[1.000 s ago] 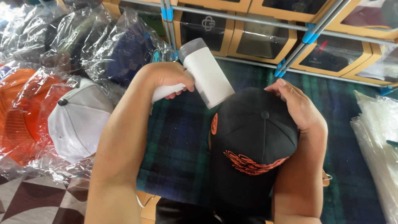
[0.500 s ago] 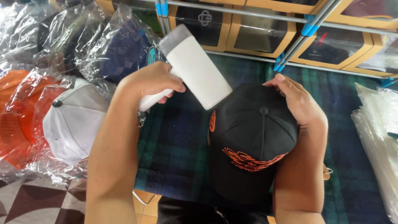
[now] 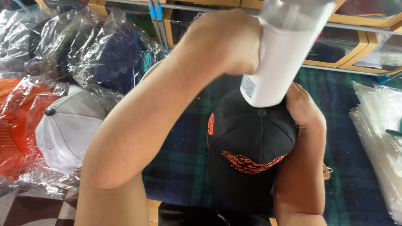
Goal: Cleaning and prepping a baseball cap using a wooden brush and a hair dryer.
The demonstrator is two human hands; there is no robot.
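A dark plaid blanket [image 3: 184,163] covers the floor beneath us. Nearest us sits the black cap [image 3: 247,159] with orange embroidery, our right hand [image 3: 307,113] cupped against its far right side. Above its crown, our left hand [image 3: 226,42] grips a white handheld device [image 3: 280,58]. Bagged caps [image 3: 67,125] lie left; boxed shelves [image 3: 347,58] behind.

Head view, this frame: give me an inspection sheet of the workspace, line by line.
Surface: dark green-blue plaid cloth.
Job's things: black cap with orange embroidery; white handheld device above its crown.
Clutter: white cap, orange cap, navy cap, all in clear bags; clear bag stack.
Grippers: left hand grips the device; right hand on the cap's far side.
Cables: nothing seen.
Surroundings: tan window boxes on a rack.
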